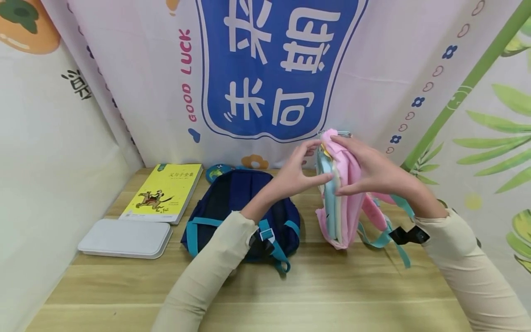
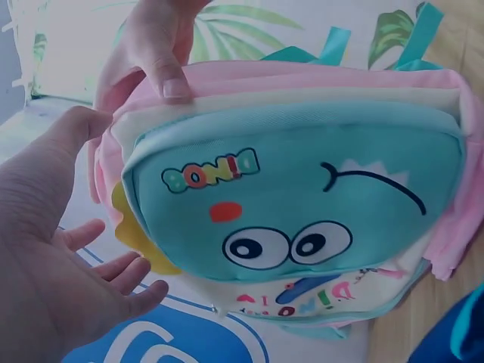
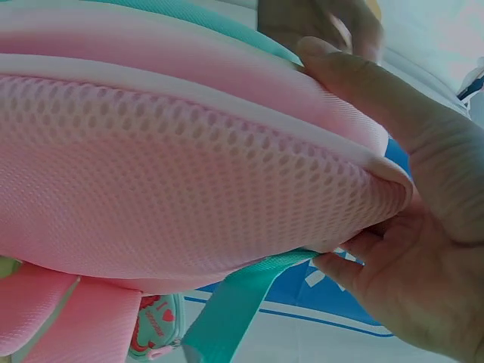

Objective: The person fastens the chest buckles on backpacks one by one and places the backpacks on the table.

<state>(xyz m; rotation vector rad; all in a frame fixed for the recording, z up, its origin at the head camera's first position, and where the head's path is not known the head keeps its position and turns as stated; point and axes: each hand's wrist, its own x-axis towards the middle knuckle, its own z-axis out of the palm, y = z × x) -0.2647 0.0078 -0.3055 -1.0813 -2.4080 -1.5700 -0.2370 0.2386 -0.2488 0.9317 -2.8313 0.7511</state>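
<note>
A pink child's backpack (image 1: pixel 351 212) stands on the right half of the table. Its teal front pocket (image 2: pixel 302 189) carries a cartoon face with big eyes, and pink mesh (image 3: pixel 181 174) covers its back. My right hand (image 1: pixel 375 170) grips the top end of this backpack, thumb on the front side and fingers toward the mesh back. At the front side is my left hand (image 1: pixel 290 175), fingers spread and loosely bent around nothing. In the left wrist view its thumb (image 2: pixel 83 121) comes close to the bag's edge; whether they touch I cannot tell.
A dark blue backpack (image 1: pixel 249 193) with teal straps lies to the left of the pink one. Farther left are a yellow book (image 1: pixel 163 191) and a pale grey flat case (image 1: pixel 124 237). A printed cloth (image 1: pixel 157 92) hangs behind. A red-and-teal pouch (image 3: pixel 156 325) shows beneath the pink backpack.
</note>
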